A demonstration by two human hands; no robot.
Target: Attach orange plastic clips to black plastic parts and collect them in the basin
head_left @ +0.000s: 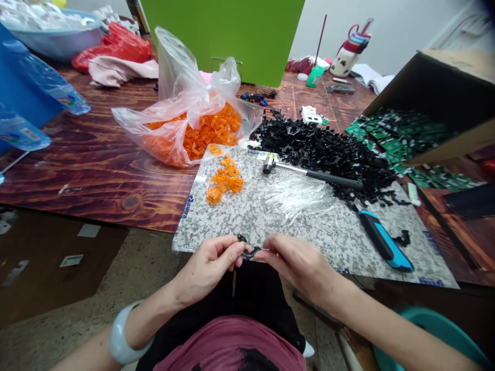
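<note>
My left hand [218, 257] is closed, pinching a small curved black plastic part [251, 253] just past the front edge of the speckled board [247, 216]. Fingertips of my right hand [296, 263] are pressed together at the right end of that part. Whatever sits between them is too small to make out. Beyond the hands lies a heap of thin, shiny pins [299, 198]. A small-headed hammer [313, 174] rests behind the pins, beside a large pile of black plastic parts [320, 147]. Loose orange clear plastic parts [225, 179] lie at the board's left.
A blue-and-black handled tool [386, 242] lies on the board's right. Behind stand a plastic bag [185, 123] of orange parts and a green panel [228, 36]. A tilted cardboard box [452, 67] with green circuit boards [386, 136] is at right. A teal tub [436, 330] stands below.
</note>
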